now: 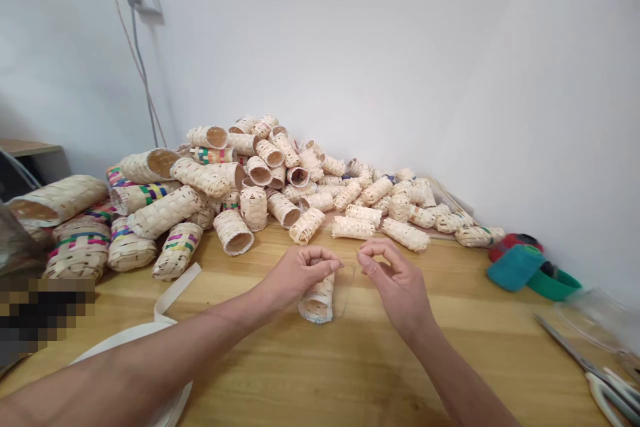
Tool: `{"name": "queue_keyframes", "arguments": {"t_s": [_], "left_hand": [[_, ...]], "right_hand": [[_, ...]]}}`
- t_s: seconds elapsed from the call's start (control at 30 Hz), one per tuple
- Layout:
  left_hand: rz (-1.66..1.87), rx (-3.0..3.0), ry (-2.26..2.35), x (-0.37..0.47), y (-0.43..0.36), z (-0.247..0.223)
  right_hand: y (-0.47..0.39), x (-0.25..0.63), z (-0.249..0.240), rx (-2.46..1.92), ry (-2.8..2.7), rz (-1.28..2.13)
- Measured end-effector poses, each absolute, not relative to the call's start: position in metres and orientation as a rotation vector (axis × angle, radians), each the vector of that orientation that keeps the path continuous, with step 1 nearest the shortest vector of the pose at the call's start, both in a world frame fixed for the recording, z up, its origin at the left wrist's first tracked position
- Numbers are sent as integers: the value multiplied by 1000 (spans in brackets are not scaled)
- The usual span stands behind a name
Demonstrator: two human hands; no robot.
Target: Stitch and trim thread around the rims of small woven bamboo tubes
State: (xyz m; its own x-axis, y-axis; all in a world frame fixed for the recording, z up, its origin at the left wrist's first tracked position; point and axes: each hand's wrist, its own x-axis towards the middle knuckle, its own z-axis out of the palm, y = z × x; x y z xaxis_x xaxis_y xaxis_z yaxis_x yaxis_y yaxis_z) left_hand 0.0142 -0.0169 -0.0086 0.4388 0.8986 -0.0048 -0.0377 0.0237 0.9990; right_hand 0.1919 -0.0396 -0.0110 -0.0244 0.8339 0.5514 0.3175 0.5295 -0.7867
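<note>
Above the middle of the table, my left hand [313,268] is closed, thumb and forefinger pinching a thin pale thread [354,280]. The thread loops from the fingertips and hangs down beside a small woven basket [316,307]. That basket lies on its side under my left hand, its open, bluish-edged end toward me and its far part hidden by the hand. A short gap to the right, my right hand [397,280] pinches what looks like a thin needle [357,251], its tip pointing toward the left fingertips.
A large heap of woven baskets [260,173] stands along the wall. White ribbon [175,293] curls at the left. Blue thread spool [515,267], green ring [555,285] and scissors [585,363] are at the right. Part of the left edge is pixelated.
</note>
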Motion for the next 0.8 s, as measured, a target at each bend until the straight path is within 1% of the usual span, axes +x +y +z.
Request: {"name": "queue_keyframes", "arguments": {"t_s": [0.27,0.8], "left_hand": [[934,1278,779,11,-12,-11],[949,1278,760,10,-13,-10]], "right_hand": [[-41,190,-12,-986,-1840,339],[-41,189,-15,-942,-1832,285]]}}
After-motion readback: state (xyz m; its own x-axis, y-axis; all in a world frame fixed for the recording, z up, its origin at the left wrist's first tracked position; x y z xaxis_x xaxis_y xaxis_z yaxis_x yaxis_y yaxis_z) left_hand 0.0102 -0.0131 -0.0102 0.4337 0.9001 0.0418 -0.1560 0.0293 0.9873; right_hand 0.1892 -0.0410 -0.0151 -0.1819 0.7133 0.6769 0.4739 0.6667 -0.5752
